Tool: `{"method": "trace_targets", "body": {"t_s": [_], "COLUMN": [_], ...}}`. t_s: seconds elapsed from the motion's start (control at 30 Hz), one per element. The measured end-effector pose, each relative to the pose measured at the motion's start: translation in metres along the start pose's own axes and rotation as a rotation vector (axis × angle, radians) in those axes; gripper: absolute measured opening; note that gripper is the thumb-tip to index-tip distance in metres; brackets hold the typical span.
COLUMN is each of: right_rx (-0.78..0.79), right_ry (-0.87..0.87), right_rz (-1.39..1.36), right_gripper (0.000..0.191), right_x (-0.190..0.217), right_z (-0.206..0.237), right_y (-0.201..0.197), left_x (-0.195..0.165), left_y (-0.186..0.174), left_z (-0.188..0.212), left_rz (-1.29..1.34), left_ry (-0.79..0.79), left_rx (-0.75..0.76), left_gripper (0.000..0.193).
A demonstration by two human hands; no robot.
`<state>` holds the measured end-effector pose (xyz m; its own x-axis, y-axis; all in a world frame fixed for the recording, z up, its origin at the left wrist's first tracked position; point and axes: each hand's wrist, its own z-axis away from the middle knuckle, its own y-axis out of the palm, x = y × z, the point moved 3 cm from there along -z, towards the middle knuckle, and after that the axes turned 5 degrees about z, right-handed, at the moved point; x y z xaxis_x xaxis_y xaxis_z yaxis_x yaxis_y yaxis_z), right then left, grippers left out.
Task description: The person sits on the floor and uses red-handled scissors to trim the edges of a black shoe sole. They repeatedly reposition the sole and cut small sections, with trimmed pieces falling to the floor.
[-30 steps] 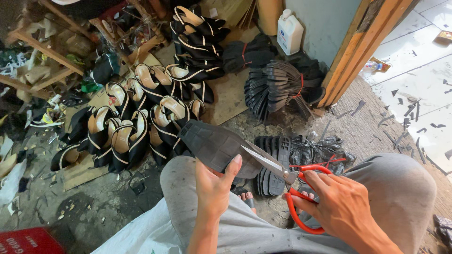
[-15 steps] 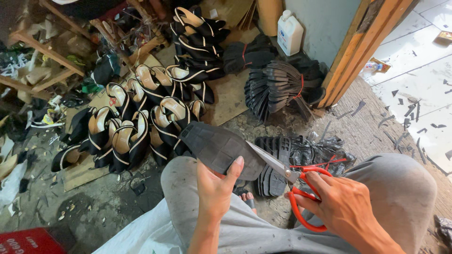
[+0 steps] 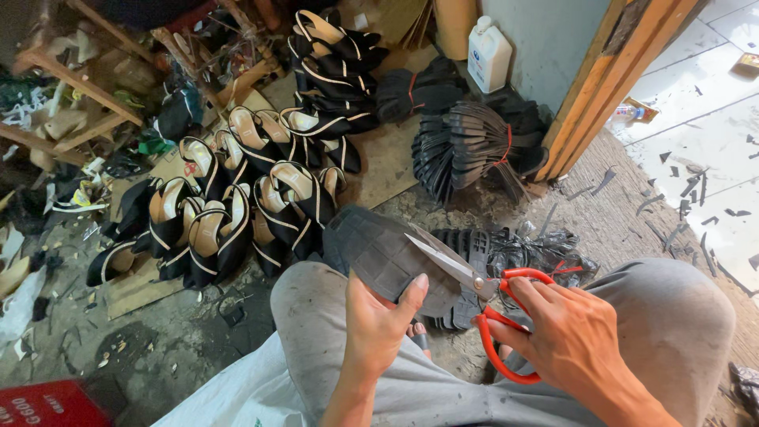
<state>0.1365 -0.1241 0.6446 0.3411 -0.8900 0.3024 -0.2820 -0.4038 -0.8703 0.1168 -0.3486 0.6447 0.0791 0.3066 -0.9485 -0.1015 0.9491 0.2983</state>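
My left hand [image 3: 378, 326] grips the near edge of a dark rubber shoe sole [image 3: 379, 251] with a square tread pattern, held above my left knee. My right hand [image 3: 571, 330] holds red-handled scissors [image 3: 484, 294], fingers through the loops. The steel blades lie against the right edge of the sole, points toward the upper left. More black soles [image 3: 506, 247] lie on the floor just behind the scissors.
Rows of black and tan open shoes [image 3: 237, 205] stand on cardboard to the left. Tied bundles of black soles [image 3: 474, 146] rest by a wooden door frame [image 3: 601, 87]. A white plastic jug [image 3: 489, 54] stands against the wall. Black offcuts litter the white tiles at right.
The scissor blades have slid slightly along the sole's edge, and the sole has turned a little in my left hand. Both hands keep their grip.
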Motion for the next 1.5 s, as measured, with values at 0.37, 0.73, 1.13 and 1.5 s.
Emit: {"method": "trace_targets", "body": {"t_s": [0.37,0.73,1.13,1.5], "right_rx": [-0.002,0.165,0.196,0.138], "right_ry": [-0.008,0.153,0.370,0.311], "right_rz": [0.073,-0.034,-0.180,-0.151], "right_gripper": [0.061,0.046,0.037,0.043], "right_x": [-0.008,-0.017,-0.040,-0.042], "right_z": [-0.002,0.000,0.032,0.043], "right_y": [-0.002,0.003,0.027,0.037], "left_x": [0.003,0.000,-0.002,-0.018], "left_y": [-0.003,-0.003,-0.014,-0.010], "left_z": [0.000,-0.003,-0.012,-0.005], "left_rz": [0.009,0.045,0.052,0.014], "left_ry": [0.136,0.134,0.291,0.446], "left_rx": [0.151,0.197,-0.100,-0.185], "left_gripper": [0.046,0.040,0.035,0.048]}}
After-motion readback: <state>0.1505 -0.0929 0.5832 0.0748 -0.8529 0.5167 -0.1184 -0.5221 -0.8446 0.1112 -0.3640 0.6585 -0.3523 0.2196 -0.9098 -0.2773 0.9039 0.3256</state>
